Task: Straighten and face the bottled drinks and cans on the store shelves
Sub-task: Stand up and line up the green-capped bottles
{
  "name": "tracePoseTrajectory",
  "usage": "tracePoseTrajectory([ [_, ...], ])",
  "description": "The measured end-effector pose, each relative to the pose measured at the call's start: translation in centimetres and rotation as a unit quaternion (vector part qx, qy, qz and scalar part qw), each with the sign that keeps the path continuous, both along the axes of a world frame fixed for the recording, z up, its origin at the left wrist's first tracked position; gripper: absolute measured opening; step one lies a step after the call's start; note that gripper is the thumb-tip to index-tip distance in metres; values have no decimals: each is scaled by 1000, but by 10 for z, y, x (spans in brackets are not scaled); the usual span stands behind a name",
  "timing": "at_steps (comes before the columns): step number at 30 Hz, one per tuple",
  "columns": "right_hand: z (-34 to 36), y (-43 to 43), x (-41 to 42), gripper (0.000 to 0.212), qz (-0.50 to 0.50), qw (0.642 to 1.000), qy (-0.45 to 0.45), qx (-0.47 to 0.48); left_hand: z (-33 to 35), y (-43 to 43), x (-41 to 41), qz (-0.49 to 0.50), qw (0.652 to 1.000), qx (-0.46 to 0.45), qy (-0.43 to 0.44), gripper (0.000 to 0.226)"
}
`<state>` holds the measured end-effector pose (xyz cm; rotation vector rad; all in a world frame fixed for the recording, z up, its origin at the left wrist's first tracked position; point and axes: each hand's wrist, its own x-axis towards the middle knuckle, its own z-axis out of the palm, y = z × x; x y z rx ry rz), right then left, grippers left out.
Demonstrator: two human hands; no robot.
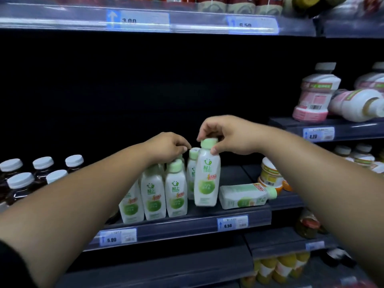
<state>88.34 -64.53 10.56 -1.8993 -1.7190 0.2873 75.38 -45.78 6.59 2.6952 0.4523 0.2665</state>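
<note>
My right hand point(226, 136) grips the green cap of a white bottle with a green label point(206, 175), held upright just above the shelf edge point(187, 223). My left hand point(168, 147) reaches over a row of matching white-green bottles point(164, 194) and pinches at the cap of a rear bottle point(192, 163). One more such bottle point(247, 195) lies on its side to the right, cap pointing right.
Dark bottles with white caps point(27, 177) stand at the left. An orange-labelled bottle point(270, 175) leans at the right. Pink-white bottles point(318, 94) fill the upper right shelf, one tipped over point(357, 104). Yellow drinks point(278, 267) sit below. The shelf's back is dark.
</note>
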Motion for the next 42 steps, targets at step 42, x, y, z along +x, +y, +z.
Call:
tracePoseTrajectory([
  [42, -78, -26, 72, 63, -153, 961, -9, -231, 3, -51, 25, -26, 997, 70, -11, 44],
])
